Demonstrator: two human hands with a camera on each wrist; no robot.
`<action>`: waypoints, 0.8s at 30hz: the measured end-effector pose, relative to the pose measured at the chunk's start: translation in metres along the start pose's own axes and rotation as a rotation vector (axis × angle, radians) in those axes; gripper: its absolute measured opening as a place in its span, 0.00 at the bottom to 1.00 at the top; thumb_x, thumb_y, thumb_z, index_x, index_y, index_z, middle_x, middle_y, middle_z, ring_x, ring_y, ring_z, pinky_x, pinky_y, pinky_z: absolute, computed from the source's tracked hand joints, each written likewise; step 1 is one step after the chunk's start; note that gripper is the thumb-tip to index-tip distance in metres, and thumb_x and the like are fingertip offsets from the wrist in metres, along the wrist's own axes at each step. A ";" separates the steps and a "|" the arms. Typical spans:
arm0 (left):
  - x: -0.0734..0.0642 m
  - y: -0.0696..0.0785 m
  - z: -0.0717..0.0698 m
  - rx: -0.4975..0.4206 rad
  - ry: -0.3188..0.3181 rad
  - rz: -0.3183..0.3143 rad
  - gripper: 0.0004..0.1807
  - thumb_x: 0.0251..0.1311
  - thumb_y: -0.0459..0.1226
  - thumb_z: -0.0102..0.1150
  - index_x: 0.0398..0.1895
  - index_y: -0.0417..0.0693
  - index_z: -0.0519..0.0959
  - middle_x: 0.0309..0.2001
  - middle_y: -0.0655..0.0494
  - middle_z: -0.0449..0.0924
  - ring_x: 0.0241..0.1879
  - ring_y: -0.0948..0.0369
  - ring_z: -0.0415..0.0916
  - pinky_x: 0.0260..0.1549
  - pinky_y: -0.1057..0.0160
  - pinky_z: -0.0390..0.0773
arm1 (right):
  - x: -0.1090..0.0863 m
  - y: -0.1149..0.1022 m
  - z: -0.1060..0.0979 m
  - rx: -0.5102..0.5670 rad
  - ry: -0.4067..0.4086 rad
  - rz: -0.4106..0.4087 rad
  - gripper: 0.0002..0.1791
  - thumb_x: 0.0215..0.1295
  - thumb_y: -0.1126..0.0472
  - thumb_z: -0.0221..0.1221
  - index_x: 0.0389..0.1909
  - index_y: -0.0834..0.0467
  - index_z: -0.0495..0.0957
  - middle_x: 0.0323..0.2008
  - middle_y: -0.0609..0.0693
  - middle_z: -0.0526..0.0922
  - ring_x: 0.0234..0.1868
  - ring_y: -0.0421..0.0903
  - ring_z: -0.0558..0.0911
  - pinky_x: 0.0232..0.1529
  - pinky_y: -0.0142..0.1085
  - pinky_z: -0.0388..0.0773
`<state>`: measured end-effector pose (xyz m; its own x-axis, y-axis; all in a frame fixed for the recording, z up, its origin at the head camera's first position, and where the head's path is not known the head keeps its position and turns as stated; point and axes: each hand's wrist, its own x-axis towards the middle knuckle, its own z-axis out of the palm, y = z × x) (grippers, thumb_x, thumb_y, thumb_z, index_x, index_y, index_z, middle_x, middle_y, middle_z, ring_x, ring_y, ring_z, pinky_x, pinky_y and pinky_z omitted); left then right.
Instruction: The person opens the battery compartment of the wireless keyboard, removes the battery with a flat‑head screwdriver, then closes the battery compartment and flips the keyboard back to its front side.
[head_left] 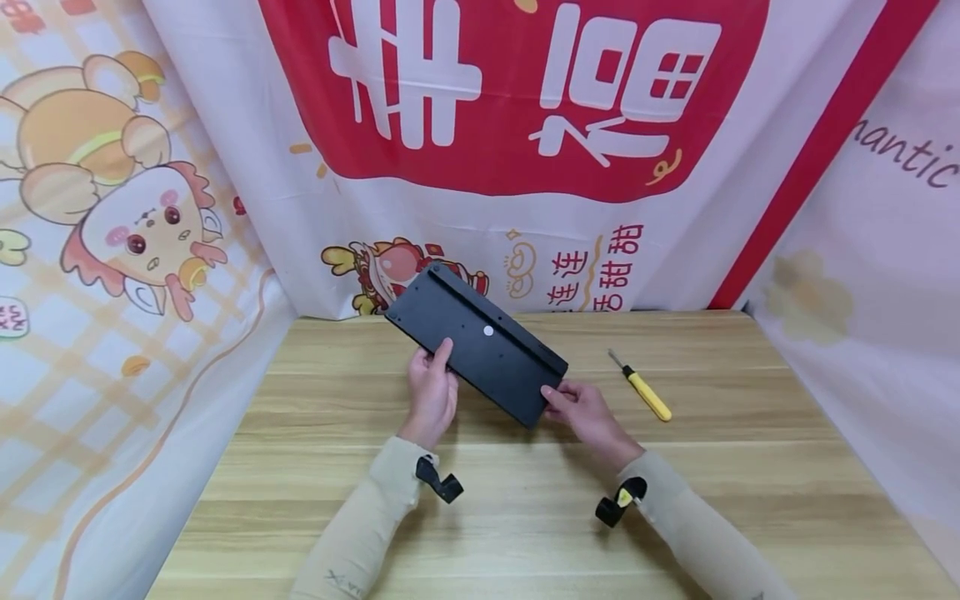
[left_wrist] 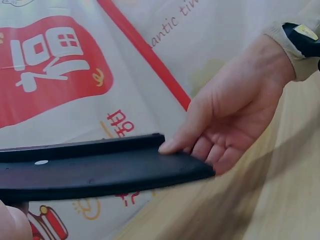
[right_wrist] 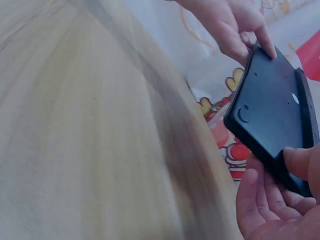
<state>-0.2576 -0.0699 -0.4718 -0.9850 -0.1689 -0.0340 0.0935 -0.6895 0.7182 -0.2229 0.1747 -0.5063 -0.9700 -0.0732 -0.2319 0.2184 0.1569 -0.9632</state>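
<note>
Here, from where I stand, black panel [head_left: 480,358] held tilted above surface [head_left: 525,517]. Left hand [head_left: 433,398]: fingers pinch edge, panel's 7 o'clock; right hand [head_left: 587,415]: fingers pinch end, 4 o'clock. Risk: narrow edge grip slips, panel drops. Right-hand swing toward 2 o'clock could knock screwdriver [head_left: 641,387].

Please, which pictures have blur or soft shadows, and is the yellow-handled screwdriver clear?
Head view: the yellow-handled screwdriver is fairly clear; left wrist view: the black keyboard looks slightly soft, a broad soft-edged shadow on the wooden tabletop; right wrist view: the wood grain looks smeared, another dark, blurry shadow crossing it.
</note>
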 end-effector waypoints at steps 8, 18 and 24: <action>0.016 0.021 -0.016 -0.005 0.051 0.035 0.19 0.79 0.30 0.52 0.67 0.35 0.68 0.62 0.48 0.75 0.60 0.59 0.79 0.61 0.64 0.82 | -0.003 -0.015 -0.029 -0.083 -0.014 -0.082 0.18 0.79 0.50 0.60 0.46 0.65 0.79 0.39 0.54 0.85 0.45 0.45 0.89 0.60 0.52 0.84; 0.023 0.050 -0.066 0.703 0.012 -0.111 0.21 0.69 0.40 0.70 0.61 0.39 0.83 0.45 0.56 0.88 0.41 0.66 0.86 0.48 0.63 0.87 | -0.005 -0.019 -0.067 -0.256 -0.031 -0.050 0.20 0.79 0.51 0.60 0.53 0.65 0.80 0.44 0.55 0.85 0.46 0.45 0.88 0.60 0.51 0.85; 0.016 0.056 -0.085 1.181 -0.167 -0.127 0.18 0.67 0.48 0.72 0.50 0.46 0.87 0.41 0.54 0.84 0.38 0.61 0.77 0.38 0.60 0.81 | -0.003 -0.020 -0.075 -0.325 -0.054 -0.025 0.15 0.78 0.52 0.61 0.40 0.62 0.78 0.33 0.48 0.78 0.37 0.44 0.80 0.49 0.44 0.86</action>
<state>-0.2556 -0.1710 -0.4911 -0.9924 0.0073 -0.1226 -0.1099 0.3923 0.9133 -0.2319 0.2452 -0.4759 -0.9657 -0.1319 -0.2237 0.1404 0.4596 -0.8770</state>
